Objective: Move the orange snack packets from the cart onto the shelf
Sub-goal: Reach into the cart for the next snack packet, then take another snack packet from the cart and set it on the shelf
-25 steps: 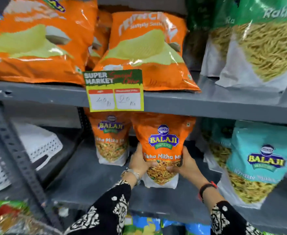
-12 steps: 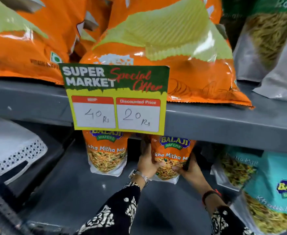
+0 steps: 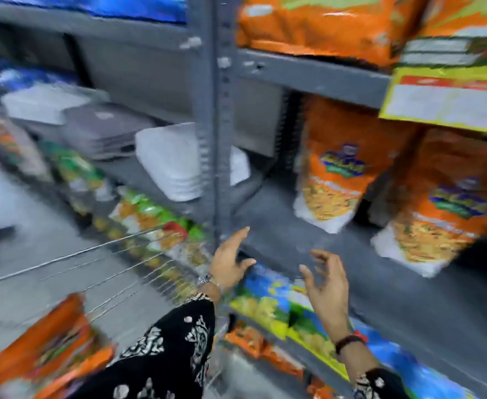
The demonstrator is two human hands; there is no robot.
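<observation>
Shelf: two orange packets stand upright on the grey shelf (image 3: 337, 254), one (image 3: 337, 180) at about 1 o'clock from the hands, the other (image 3: 449, 214) just beside it toward 3 o'clock, under the yellow price tag (image 3: 449, 96)
Left hand: left hand (image 3: 230, 260) is at the shelf's front edge by the grey post (image 3: 213, 125), fingers spread and holding nothing
Right hand: right hand (image 3: 327, 280) is in front of the shelf edge, fingers loosely curled and empty, apart from both packets
Cart: wire cart (image 3: 98, 254) sits at 8 o'clock; orange packets (image 3: 43, 349) lie in it at 7 o'clock, their number lost to blur
Done: at least two packets look placed, judging by how they stand
Left: the cart load is yet to be moved, and there is bare shelf in front of and left of the standing pair
Next: likely a reach toward 7 o'clock for another packet
Risk: the upright pair may topple if bumped by the next one set down
</observation>
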